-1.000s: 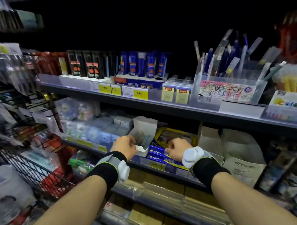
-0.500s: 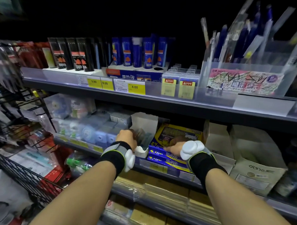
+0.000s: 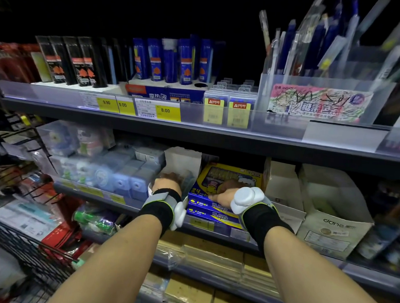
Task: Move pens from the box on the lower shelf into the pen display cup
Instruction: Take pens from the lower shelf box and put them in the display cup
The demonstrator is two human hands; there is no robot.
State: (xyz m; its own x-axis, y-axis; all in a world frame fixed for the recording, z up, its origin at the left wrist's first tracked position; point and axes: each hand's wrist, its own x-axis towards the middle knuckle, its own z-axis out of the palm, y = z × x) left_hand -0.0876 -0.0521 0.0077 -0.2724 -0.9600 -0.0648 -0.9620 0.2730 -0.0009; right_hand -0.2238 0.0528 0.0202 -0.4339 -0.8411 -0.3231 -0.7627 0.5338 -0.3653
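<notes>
A small open white box (image 3: 182, 164) stands on the lower shelf, its flap raised. My left hand (image 3: 166, 183) reaches into its mouth, fingers hidden inside, so its grip is unclear. My right hand (image 3: 224, 192) rests flat on the blue and yellow crayon packs (image 3: 234, 175) just right of the box, holding nothing. The clear pen display cup (image 3: 320, 99), with a scribbled pink label, stands on the upper shelf at the right and holds several blue and clear-wrapped pens (image 3: 313, 41).
Black and blue tubes (image 3: 129, 61) line the upper shelf with yellow price tags (image 3: 167, 111) below. White cartons (image 3: 329, 209) sit right of the crayon packs, wrapped tape rolls (image 3: 102, 170) to the left. A wire rack (image 3: 18, 246) juts out at lower left.
The view has closed in on the shelves. My left hand pushed deeper into the white box, and my right hand slid forward onto the crayon packs.
</notes>
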